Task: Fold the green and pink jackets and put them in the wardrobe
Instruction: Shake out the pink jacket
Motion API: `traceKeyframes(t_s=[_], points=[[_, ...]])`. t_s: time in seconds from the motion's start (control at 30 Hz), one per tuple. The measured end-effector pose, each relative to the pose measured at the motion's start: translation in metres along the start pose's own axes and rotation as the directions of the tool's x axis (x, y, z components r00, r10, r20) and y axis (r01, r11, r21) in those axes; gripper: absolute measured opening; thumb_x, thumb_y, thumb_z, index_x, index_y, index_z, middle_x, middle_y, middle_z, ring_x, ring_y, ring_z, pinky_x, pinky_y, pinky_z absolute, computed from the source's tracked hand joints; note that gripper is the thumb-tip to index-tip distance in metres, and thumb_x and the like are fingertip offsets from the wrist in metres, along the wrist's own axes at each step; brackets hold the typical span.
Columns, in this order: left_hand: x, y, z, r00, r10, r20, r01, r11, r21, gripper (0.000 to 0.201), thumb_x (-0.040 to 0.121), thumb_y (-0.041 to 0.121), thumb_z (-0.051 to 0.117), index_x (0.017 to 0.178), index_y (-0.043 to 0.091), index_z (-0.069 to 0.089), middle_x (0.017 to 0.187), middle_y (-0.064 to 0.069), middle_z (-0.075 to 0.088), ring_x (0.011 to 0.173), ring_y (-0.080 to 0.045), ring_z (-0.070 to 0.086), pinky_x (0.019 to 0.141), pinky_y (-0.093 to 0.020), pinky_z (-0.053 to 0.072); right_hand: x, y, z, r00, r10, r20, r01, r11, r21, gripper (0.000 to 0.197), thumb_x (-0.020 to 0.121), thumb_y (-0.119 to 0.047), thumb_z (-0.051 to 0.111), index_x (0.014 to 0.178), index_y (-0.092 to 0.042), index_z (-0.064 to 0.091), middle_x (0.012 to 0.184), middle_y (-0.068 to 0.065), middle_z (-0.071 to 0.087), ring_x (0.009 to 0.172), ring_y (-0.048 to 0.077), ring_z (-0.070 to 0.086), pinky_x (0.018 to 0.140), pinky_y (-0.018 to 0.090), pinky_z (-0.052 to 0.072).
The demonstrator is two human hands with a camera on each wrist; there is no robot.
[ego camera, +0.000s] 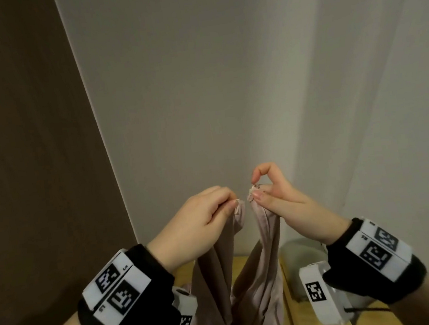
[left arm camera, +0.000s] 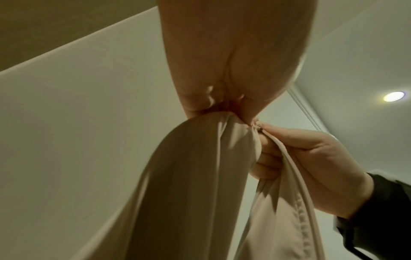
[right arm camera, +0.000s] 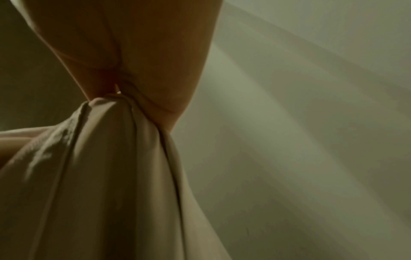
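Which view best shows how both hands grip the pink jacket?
The head view: left hand and right hand each pinch a top edge of the pink jacket. The left wrist view shows both from below; the right wrist view is dim.

The left hand (ego camera: 201,217) and right hand (ego camera: 276,195) are each pinching a top corner of the pink jacket (ego camera: 250,278), holding the two corners close together in front of a pale wall (ego camera: 186,85). The fabric is hanging down over a yellow wooden surface (ego camera: 301,321).
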State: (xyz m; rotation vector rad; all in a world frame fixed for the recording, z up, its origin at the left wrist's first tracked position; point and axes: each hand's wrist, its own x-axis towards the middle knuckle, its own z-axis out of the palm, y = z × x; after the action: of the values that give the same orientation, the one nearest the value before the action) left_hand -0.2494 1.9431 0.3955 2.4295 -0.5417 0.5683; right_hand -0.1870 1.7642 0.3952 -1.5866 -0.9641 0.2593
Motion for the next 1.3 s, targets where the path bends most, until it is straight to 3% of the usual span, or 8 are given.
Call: traceKeyframes(t_s=[0.13,0.33,0.47,0.63,0.9,1.17,1.3], points=[[0.002,0.002,0.002,1.000,0.004,0.013,-0.004,1.000,0.000,0.016,0.096,0.015,0.047,0.085,0.008,0.057,0.078,0.003,0.051,0.076,-0.008,0.048,0.070,-0.018,0.035,0.001,0.005,-0.001,1.000,-0.025,0.005,0.025,1.000,-0.015,0.008,0.096,-0.020,0.041,0.096,-0.024,0.033,0.070,0.013,0.034,0.063,0.027,0.026,0.059,0.035,0.022],[0.002,0.003,0.000,1.000,-0.005,0.009,0.005,1.000,-0.002,0.018,0.096,0.016,0.047,0.084,0.007,0.056,0.076,0.005,0.050,0.074,-0.007,0.048,0.069,-0.017,0.035,0.001,0.007,-0.005,1.000,-0.021,0.012,0.021,0.999,-0.024,0.009,0.094,-0.020,0.041,0.094,-0.023,0.033,0.064,0.007,0.032,0.060,0.024,0.024,0.056,0.030,0.022],[0.003,0.004,0.000,1.000,-0.012,0.017,0.012,1.000,0.004,0.018,0.096,0.016,0.047,0.085,0.007,0.058,0.078,0.001,0.053,0.075,-0.008,0.049,0.070,-0.019,0.036,0.001,0.009,-0.004,0.999,-0.025,0.020,0.026,0.997,-0.066,0.013,0.097,-0.011,0.038,0.094,-0.022,0.032,0.059,-0.003,0.033,0.056,0.016,0.027,0.055,0.026,0.025],[0.005,0.003,0.002,0.999,-0.017,0.032,0.017,1.000,0.009,0.017,0.096,0.017,0.047,0.085,0.009,0.057,0.078,0.003,0.052,0.075,-0.008,0.049,0.070,-0.021,0.037,0.002,0.010,-0.004,1.000,-0.018,0.013,0.019,0.996,-0.091,0.014,0.097,-0.010,0.038,0.093,-0.022,0.032,0.064,0.009,0.030,0.061,0.024,0.025,0.058,0.032,0.024],[0.007,-0.001,0.006,0.999,-0.026,0.027,0.026,1.000,0.000,0.017,0.096,0.017,0.046,0.083,0.012,0.055,0.074,0.008,0.049,0.074,-0.007,0.048,0.068,-0.017,0.035,0.002,0.015,-0.003,0.999,-0.032,0.000,0.032,0.989,-0.146,0.014,0.098,-0.010,0.037,0.092,-0.021,0.032,0.059,-0.006,0.029,0.055,0.007,0.026,0.052,0.018,0.026],[0.008,-0.005,0.006,1.000,-0.017,-0.008,0.017,1.000,-0.001,0.018,0.096,0.015,0.046,0.080,0.014,0.053,0.071,0.008,0.047,0.072,-0.007,0.048,0.066,-0.017,0.034,0.004,0.018,-0.003,0.998,-0.032,0.049,0.043,0.969,-0.245,0.014,0.098,-0.015,0.039,0.089,-0.022,0.031,0.062,-0.001,0.026,0.059,0.017,0.024,0.053,0.021,0.026],[0.009,-0.006,0.008,0.999,-0.013,-0.050,0.014,1.000,0.015,0.017,0.095,0.014,0.048,0.080,0.018,0.052,0.071,0.013,0.046,0.072,-0.001,0.048,0.066,-0.012,0.034,0.005,0.021,-0.002,0.997,-0.045,0.056,0.059,0.953,-0.298,0.017,0.097,-0.014,0.041,0.087,-0.023,0.030,0.061,-0.004,0.025,0.057,0.011,0.025,0.053,0.019,0.026]])
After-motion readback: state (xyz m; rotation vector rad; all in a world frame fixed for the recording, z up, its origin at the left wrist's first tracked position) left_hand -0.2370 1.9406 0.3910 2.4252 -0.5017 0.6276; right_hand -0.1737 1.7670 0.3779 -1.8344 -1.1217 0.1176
